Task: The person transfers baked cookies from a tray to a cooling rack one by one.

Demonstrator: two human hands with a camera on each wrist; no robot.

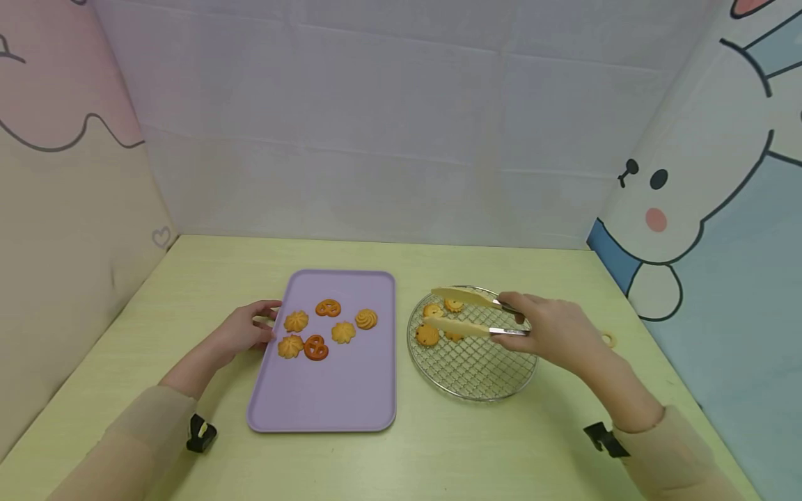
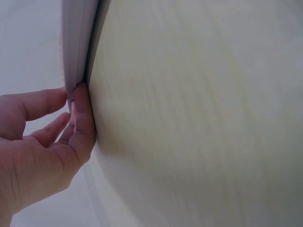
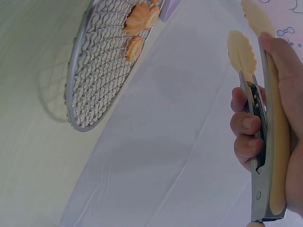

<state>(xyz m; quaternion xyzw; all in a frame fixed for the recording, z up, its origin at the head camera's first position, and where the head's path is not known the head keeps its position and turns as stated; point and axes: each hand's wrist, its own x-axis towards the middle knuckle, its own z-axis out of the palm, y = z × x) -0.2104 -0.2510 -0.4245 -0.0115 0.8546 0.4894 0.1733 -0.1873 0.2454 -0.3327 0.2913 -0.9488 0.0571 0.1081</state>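
Note:
My left hand pinches the left rim of a lilac tray, with fingers on both sides of the edge in the left wrist view. On the tray lie pretzels and several butter cookies, such as a swirled cookie. My right hand grips metal tongs with cream scalloped tips. The tongs' arms are spread apart over a round wire rack, with nothing between their tips. Several cookies sit on the rack's left part, some partly hidden behind the tongs.
A pale yellow table carries the tray and, to its right, the rack. White sheeting closes off the back, with cartoon-printed panels at the sides. Black straps are on both sleeves.

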